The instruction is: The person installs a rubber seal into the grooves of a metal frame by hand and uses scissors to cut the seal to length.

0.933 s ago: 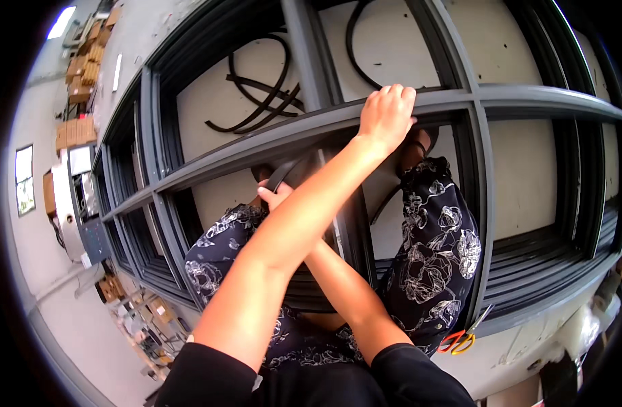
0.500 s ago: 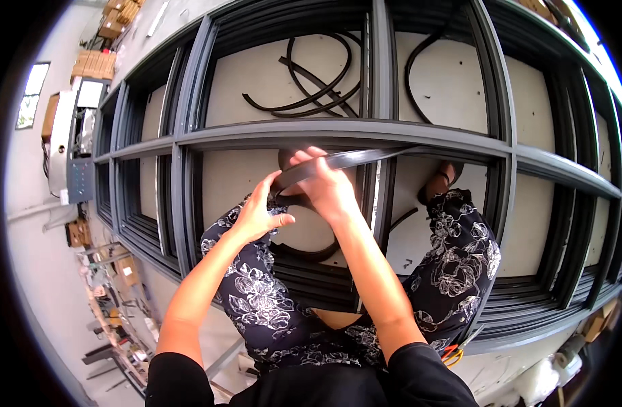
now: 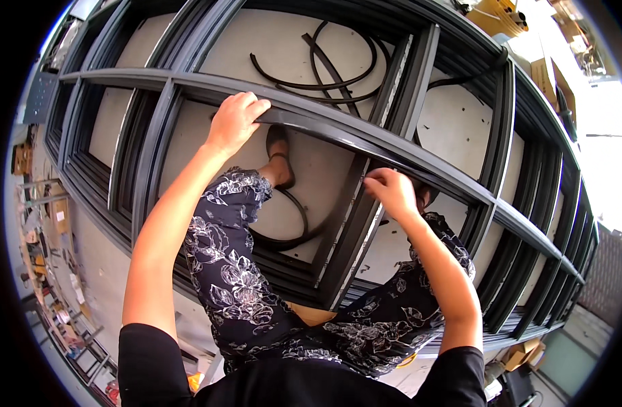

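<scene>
A long grey metal frame [image 3: 453, 178] with many openings lies across the view. Along the near side of its middle bar runs a glossy black rubber strip [image 3: 318, 130]. My left hand [image 3: 236, 123] is closed over the bar at the strip's left part, fingers bent over the top. Further right, my right hand [image 3: 396, 195] has its fingers pinched together just below the strip, by a dark crosspiece [image 3: 355, 230]. What those fingertips hold, if anything, is hidden.
Loose black strips [image 3: 324, 74] lie coiled on the pale floor inside the far opening. Another curved strip [image 3: 284, 241] is near my legs, which stand within the frame. Cluttered shelving [image 3: 60, 271] is at left, a cardboard box [image 3: 525, 354] at lower right.
My hands, close together before with the strip looped between them, are now spread apart. The strip now lies along the bar. My view has turned, and the frame appears tilted.
</scene>
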Available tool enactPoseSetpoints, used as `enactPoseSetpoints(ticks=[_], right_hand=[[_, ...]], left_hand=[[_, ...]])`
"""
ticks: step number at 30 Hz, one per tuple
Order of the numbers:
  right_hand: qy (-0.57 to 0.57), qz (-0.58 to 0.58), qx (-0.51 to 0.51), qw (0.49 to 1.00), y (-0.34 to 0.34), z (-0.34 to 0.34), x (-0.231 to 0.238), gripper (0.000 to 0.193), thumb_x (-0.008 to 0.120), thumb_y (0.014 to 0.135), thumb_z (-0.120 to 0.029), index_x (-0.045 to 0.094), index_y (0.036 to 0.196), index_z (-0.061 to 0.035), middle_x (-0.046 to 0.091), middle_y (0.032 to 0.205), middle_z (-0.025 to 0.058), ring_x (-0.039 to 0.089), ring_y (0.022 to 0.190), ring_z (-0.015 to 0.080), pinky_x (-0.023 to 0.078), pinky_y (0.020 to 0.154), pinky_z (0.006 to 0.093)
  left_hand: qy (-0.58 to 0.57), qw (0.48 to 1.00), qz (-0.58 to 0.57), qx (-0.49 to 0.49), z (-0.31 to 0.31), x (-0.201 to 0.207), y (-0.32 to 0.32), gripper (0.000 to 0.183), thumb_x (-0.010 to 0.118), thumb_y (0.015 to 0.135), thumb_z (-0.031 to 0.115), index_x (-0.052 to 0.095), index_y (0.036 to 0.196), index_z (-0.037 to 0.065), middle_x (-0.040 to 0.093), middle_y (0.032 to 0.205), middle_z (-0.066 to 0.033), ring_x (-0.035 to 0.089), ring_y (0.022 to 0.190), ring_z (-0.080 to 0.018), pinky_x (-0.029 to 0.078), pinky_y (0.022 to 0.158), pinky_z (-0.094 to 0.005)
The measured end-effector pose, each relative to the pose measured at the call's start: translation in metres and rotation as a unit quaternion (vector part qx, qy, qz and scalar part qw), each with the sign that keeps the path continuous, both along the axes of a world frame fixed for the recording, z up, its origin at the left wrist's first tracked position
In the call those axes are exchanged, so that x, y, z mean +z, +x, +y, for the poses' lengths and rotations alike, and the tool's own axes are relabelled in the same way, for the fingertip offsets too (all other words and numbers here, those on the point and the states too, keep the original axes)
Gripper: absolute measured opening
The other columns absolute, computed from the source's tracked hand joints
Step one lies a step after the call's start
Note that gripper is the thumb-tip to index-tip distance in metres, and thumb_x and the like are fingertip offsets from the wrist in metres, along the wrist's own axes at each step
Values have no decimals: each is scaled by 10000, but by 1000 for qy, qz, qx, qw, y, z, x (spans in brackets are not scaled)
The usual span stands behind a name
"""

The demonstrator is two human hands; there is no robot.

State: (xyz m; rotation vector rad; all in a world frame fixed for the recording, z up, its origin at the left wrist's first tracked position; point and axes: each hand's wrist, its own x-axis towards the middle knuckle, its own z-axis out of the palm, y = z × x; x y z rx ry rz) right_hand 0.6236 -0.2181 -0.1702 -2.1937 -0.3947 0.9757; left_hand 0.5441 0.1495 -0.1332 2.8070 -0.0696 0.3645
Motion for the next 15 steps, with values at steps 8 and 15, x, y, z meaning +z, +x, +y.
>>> enactPoseSetpoints(ticks=[8, 15], right_hand=[[-154, -497, 76, 851, 37, -7, 3, 635, 814, 695, -173, 559, 1265, -60, 572, 1234, 118, 539, 1145, 302, 401, 1016, 433], [-145, -421, 85, 892, 53, 17, -18, 528, 811, 691, -173, 590, 1154, -50, 640, 1071, 104, 581, 1068, 299, 425, 958, 418]], left_hand=[[45, 987, 153, 8, 18, -83, -6, 329, 685, 727, 55, 568, 1031, 97, 553, 910, -94, 562, 961, -313, 468, 856, -440], [16, 987, 158, 32, 20, -96, 0, 315, 688, 758, 71, 590, 1057, 90, 582, 917, -135, 577, 948, -350, 488, 831, -453]])
